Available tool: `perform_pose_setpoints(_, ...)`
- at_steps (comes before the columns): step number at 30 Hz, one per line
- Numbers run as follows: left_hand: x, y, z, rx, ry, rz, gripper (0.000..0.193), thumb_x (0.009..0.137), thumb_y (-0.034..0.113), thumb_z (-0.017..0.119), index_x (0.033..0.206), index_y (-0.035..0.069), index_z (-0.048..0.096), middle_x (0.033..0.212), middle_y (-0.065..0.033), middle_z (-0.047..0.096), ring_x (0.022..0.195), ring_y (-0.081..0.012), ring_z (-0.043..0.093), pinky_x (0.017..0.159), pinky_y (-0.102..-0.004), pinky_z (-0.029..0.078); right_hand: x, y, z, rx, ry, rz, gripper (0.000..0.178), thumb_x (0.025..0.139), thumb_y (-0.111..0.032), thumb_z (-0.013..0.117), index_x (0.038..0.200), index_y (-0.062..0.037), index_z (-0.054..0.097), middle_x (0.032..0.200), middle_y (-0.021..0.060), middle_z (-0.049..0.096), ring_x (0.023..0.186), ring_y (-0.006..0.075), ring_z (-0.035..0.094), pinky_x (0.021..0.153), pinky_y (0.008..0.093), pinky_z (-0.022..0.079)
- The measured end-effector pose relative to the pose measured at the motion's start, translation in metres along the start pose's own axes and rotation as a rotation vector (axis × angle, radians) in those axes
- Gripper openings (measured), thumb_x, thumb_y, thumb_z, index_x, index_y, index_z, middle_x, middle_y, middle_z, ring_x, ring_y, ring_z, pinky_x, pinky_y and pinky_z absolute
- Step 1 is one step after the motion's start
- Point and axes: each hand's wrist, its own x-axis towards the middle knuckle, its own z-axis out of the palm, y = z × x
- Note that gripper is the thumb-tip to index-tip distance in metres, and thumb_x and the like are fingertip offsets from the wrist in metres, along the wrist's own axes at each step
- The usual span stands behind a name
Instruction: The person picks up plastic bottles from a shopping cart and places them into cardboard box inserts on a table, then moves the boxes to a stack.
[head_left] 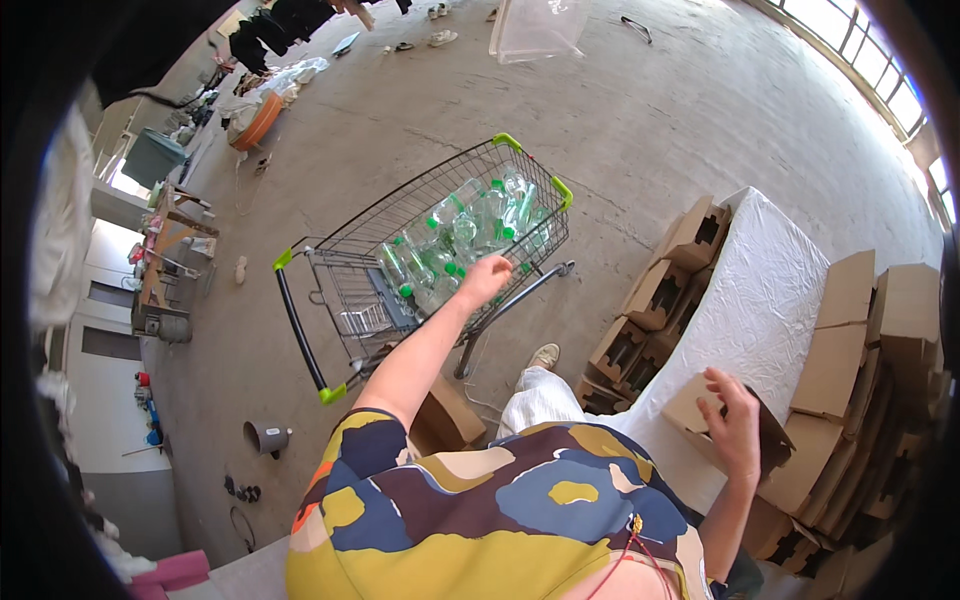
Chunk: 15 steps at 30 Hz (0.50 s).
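Observation:
My left hand [486,279] reaches over the near side of a wire shopping cart [352,247]. Beneath and beyond it lies a heap of clear bottles [465,231] with green caps. The back of this hand faces up and its fingers bend downward, so I cannot see what they touch. On the right, my right hand [735,418] is raised at an open brown cardboard box [693,402]. Its thumb and fingers are apart, with nothing visible between them. The box stands on a table under a wrinkled white cover [765,285].
Brown cartons with cut-outs [652,297] are stacked along the table's left side. Flattened or folded cardboard [835,365] leans at its right. A carton [445,415] sits on the floor by the cart. Farther left are a grey bucket [267,437] and a cluttered workbench [175,255].

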Motion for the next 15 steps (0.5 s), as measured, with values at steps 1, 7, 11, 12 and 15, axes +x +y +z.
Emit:
perform_pose_setpoints(1, 0.025, -0.012, -0.011, 0.011, 0.038, -0.029, 0.019, 0.084, 0.014, 0.066, 0.102, 0.005, 0.069, 0.095, -0.0087, 0.074, 0.088, -0.0181, 0.069, 0.079, -0.0330, 0.055, 0.009, -0.008, 0.014, 0.004, -0.007, 0.031, 0.041, 0.077, 0.000, 0.071, 0.117, 0.0011, 0.061, 0.105, 0.0188, 0.066, 0.095, 0.0314, 0.066, 0.081, 0.0379, 0.052)
perform_pose_setpoints(7, 0.150, -0.132, -0.097, 0.164, 0.256, -0.129, 0.027, 0.079, 0.020, 0.068, 0.103, 0.007, 0.070, 0.099, -0.0117, 0.073, 0.093, -0.0233, 0.070, 0.082, -0.0363, 0.054, 0.060, -0.058, 0.087, 0.057, -0.119, 0.138, 0.040, 0.079, -0.005, 0.072, 0.117, 0.0001, 0.062, 0.110, 0.0177, 0.066, 0.099, 0.0328, 0.066, 0.085, 0.0399, 0.051)
perform_pose_setpoints(11, 0.198, -0.142, -0.109, 0.295, 0.384, -0.239, 0.029, 0.078, 0.019, 0.065, 0.104, 0.008, 0.070, 0.098, -0.0134, 0.073, 0.093, -0.0301, 0.069, 0.085, -0.0409, 0.053, 0.089, -0.084, 0.126, -0.006, -0.172, 0.189, 0.039, 0.082, -0.009, 0.071, 0.119, -0.0004, 0.062, 0.113, 0.0169, 0.066, 0.102, 0.0352, 0.064, 0.088, 0.0412, 0.051)
perform_pose_setpoints(12, 0.207, -0.144, -0.114, 0.336, 0.382, -0.260, 0.030, 0.077, 0.020, 0.065, 0.104, 0.008, 0.069, 0.099, -0.0142, 0.072, 0.095, -0.0324, 0.068, 0.087, -0.0431, 0.053, 0.094, -0.091, 0.131, -0.026, -0.187, 0.200, 0.039, 0.082, -0.010, 0.070, 0.119, -0.0006, 0.062, 0.114, 0.0167, 0.066, 0.103, 0.0358, 0.064, 0.089, 0.0415, 0.051)
perform_pose_setpoints(15, 0.226, -0.171, -0.131, 0.548, 0.477, -0.190, 0.035, 0.075, 0.023, 0.065, 0.105, 0.005, 0.068, 0.103, -0.0199, 0.068, 0.101, -0.0373, 0.064, 0.090, -0.0485, 0.050, 0.106, -0.102, 0.145, -0.050, -0.240, 0.244, 0.040, 0.085, -0.014, 0.068, 0.122, -0.0020, 0.060, 0.120, 0.0158, 0.064, 0.108, 0.0365, 0.061, 0.091, 0.0418, 0.050)
